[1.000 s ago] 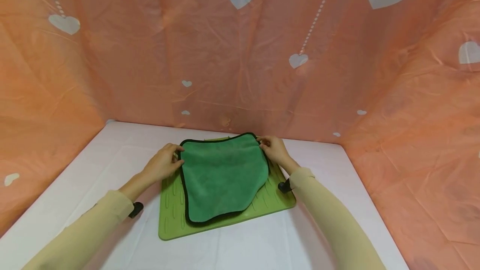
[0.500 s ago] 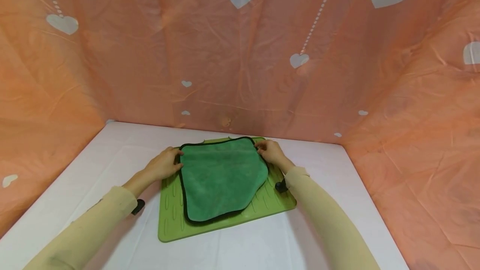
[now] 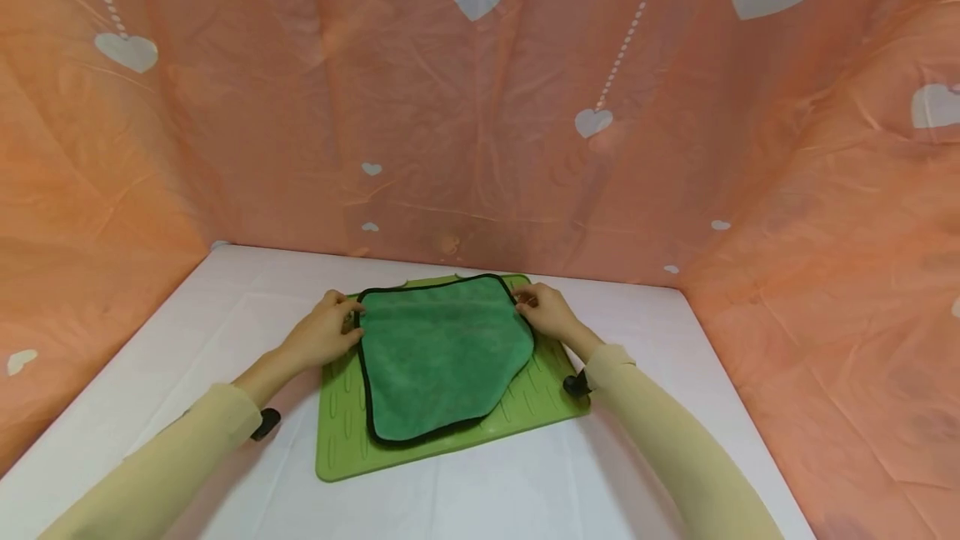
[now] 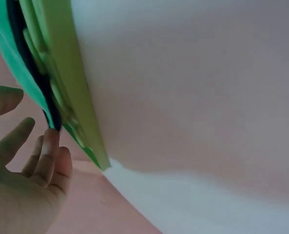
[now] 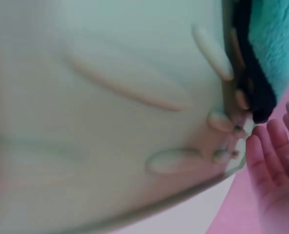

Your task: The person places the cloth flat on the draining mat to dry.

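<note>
A green cloth (image 3: 446, 361) with a dark edging lies spread over a lighter green ridged mat (image 3: 345, 452). My left hand (image 3: 317, 336) is at the cloth's far left corner; in the left wrist view its fingertips touch the dark edging (image 4: 39, 78), while the thumb stands apart. At the far right corner is my right hand (image 3: 553, 312). In the right wrist view its fingers (image 5: 277, 139) are fairly straight, close below the cloth's corner (image 5: 273, 53), with no pinch showing. The cloth's right side droops inward, leaving the mat's near right part uncovered.
The mat lies on a white-covered table (image 3: 465, 498). An orange sheet with pale hearts (image 3: 480, 148) hangs behind and at both sides. A black piece (image 3: 576, 384) sits under the right wrist, another black piece (image 3: 266, 423) under the left.
The cloth's far edge has come slightly nearer and lower, showing more of the mat's far rim. Both hands came down with it, and their fingers have loosened at the corners.
</note>
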`<state>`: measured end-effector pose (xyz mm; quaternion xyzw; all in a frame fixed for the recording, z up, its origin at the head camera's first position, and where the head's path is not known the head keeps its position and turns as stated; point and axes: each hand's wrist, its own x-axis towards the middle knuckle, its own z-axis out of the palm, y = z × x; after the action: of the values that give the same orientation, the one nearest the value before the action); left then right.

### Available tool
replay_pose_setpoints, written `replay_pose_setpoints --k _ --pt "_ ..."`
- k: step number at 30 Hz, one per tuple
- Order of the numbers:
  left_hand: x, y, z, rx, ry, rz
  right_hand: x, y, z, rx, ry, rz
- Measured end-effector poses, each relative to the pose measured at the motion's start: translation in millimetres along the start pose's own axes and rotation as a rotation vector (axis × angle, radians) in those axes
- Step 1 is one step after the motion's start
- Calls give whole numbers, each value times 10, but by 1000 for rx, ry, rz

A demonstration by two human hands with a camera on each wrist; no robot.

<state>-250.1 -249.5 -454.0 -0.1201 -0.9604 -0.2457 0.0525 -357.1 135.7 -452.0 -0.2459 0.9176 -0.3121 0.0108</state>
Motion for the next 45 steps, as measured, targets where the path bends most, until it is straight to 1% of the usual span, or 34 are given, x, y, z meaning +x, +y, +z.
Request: replay_pose_setpoints --k 3,7,13,16,19,23,29,32,35,40,45 --pt "-53 86 -10 -4 22 37 -93 -40 -37 2 11 -18" --pt "-120 222 0 -27 36 113 -216 -87 -79 10 26 -28" --pt "-204 461 90 -70 22 222 -389 -88 -100 -4 42 -46" --pt "-239 601 159 -92 4 272 -473 -63 -95 -10 47 -33" --pt "-290 756 236 -123 -37 310 -562 -43 -77 -13 41 2" --pt "-366 952 358 -156 -130 344 -670 -43 -49 13 26 32" --pt "-420 1161 516 -152 -255 386 -758 -47 -3 30 29 17" --pt "-427 1219 568 -152 -303 404 -778 -37 24 32 28 0" --pt "-431 1244 609 -142 -333 412 -793 -38 44 45 22 -6" --pt "-436 1236 653 -121 -335 412 -812 -52 63 75 18 24" --pt "-432 1223 647 -135 -332 403 -817 -78 61 116 15 63"
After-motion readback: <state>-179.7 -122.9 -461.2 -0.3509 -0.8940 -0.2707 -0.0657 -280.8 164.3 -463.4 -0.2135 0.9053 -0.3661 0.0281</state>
